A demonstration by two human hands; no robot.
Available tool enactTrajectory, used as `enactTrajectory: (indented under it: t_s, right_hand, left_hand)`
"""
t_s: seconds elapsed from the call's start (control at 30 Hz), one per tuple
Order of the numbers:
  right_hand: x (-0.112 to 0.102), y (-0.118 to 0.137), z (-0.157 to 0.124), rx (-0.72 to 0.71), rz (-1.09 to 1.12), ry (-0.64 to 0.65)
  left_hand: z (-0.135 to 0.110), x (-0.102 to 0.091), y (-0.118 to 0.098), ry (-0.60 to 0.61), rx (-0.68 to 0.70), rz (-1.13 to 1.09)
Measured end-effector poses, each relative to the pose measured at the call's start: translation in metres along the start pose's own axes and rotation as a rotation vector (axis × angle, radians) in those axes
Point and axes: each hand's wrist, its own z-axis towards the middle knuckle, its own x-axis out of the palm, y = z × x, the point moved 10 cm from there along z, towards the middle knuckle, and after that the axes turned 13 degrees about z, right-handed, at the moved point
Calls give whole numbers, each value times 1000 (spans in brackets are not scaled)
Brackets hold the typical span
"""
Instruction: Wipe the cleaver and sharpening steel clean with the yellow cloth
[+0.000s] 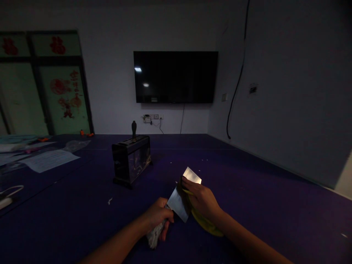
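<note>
Low in the middle, a cleaver (178, 207) with a wide, shiny blade is tilted up to the right. My left hand (158, 217) is closed round its handle end, where a crumpled whitish wrap (154, 234) hangs below the fingers. My right hand (203, 200) presses a yellow-green cloth (207, 224) against the blade, which shows on both sides of the fingers. Beyond my left hand stands a black knife block (131, 161) with a see-through side, and one dark knife handle (134, 128) sticks up from its top.
The purple-blue tabletop (82, 205) carries small white scraps (110, 201). Paper sheets (51, 160) and clear plastic (78, 145) lie at the left, near a white corded object (7, 201). A television (176, 77) hangs on the far wall; a black cable (238, 80) dangles at the right.
</note>
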Motion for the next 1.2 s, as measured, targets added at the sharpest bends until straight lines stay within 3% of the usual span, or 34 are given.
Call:
enactTrajectory:
  t_s: [0.27,0.57,0.77,1.0,1.2]
  right_hand:
    - [6,12,-1,-73,19,65]
    - [19,40,-6,-181,69,188]
    - [20,56,-9,-245,83,214]
    - [21,55,-8,-194,60,245]
    - [15,34,-1,-78,40,180]
  left_hand:
    - [-3,-4,-1,-69,12,-42]
    - [-7,-10,5,-162,-71,-39]
    - [-1,-12,10,-158,-62,-60]
    - [0,-10,7,-120,-35,-54]
    - [-3,-7,4,-105,-31,-50]
